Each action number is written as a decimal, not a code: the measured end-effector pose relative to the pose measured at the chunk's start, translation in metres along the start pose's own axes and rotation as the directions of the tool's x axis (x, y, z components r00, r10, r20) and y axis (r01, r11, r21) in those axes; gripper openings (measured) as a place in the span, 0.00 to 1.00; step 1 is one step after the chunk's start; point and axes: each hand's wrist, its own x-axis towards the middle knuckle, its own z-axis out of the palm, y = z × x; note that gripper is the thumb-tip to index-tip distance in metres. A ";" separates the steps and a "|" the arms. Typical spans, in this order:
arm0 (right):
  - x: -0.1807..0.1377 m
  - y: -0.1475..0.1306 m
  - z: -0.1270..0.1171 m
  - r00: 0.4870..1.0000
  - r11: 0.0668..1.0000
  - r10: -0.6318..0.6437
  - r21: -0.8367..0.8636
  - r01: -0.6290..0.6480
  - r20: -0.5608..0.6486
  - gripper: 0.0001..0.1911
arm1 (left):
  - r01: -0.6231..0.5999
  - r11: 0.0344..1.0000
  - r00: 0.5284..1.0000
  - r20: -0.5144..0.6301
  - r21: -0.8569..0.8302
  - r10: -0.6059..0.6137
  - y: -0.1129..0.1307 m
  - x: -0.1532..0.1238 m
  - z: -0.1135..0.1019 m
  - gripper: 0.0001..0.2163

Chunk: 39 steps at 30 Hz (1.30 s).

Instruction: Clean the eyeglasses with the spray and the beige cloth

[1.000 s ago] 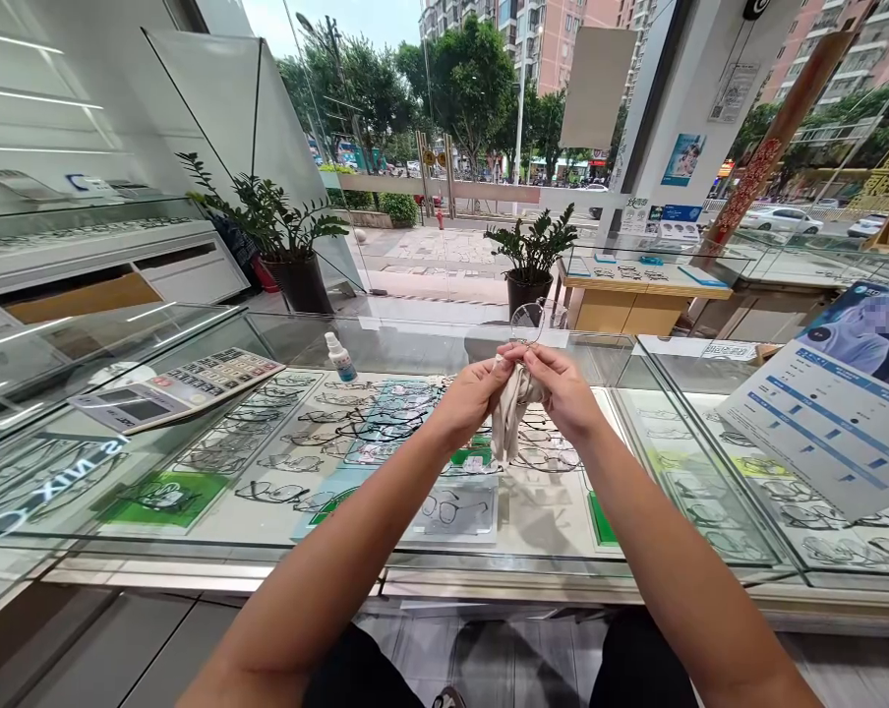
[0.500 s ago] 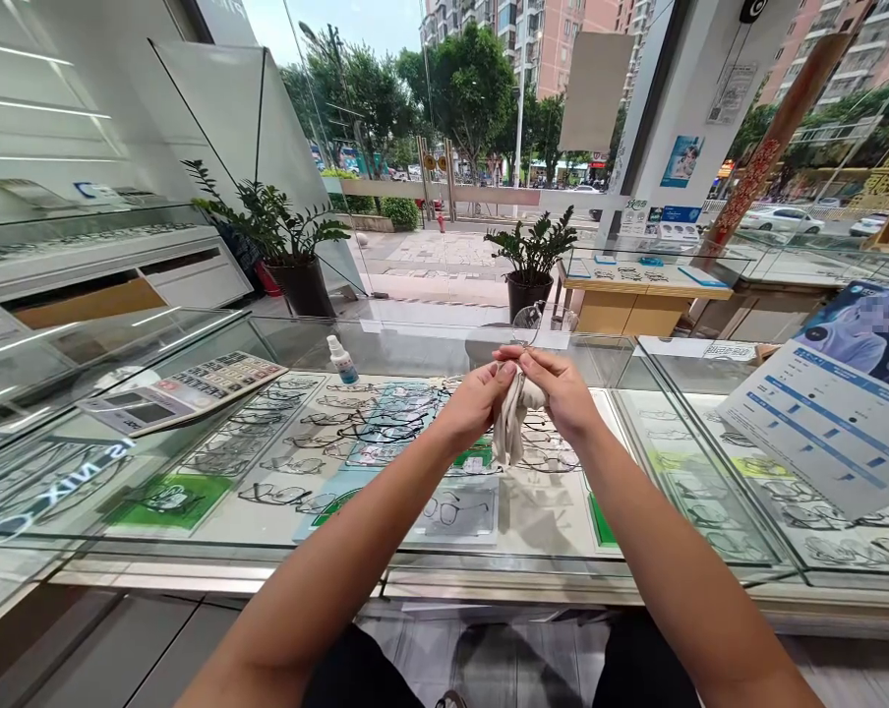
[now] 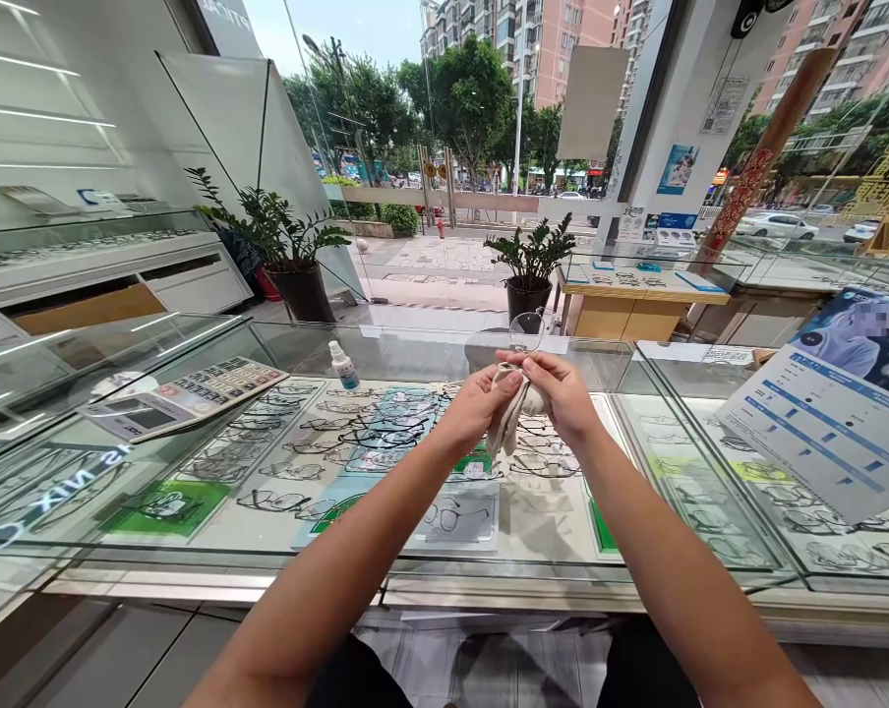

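Close together over the glass display counter, my left hand (image 3: 481,398) and my right hand (image 3: 559,388) are both closed on a pale grey-beige cloth (image 3: 509,418). Its loose folds hang down below the fingers. A pair of thin-rimmed eyeglasses (image 3: 526,330) sticks up beyond my fingertips, one round lens showing. Fingers and cloth hide the rest of the frame, so which fingers grip it directly is unclear. Left of the hands, a small white spray bottle (image 3: 343,366) stands upright on the counter.
The glass counter (image 3: 444,562) holds rows of eyeglasses under its top. A large calculator (image 3: 186,395) lies at the left, and a printed leaflet stand (image 3: 832,413) is at the right. Potted plants (image 3: 529,265) stand behind the counter, before the window.
The cloth has shifted slightly left and is bunched higher between my fingers. The lens above my hands now faces me more roundly. The view has tilted up slightly.
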 end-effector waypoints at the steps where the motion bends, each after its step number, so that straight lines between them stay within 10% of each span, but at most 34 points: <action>1: 0.000 0.000 0.001 1.000 1.000 -0.001 0.020 0.001 -0.027 0.20 | -0.014 1.000 1.000 -0.001 0.007 0.014 0.000 0.000 -0.001 0.29; 39: 0.001 -0.003 0.002 0.993 0.989 0.035 0.146 -0.018 -0.114 0.19 | -0.136 0.974 0.991 0.034 0.182 0.132 -0.004 0.000 -0.004 0.35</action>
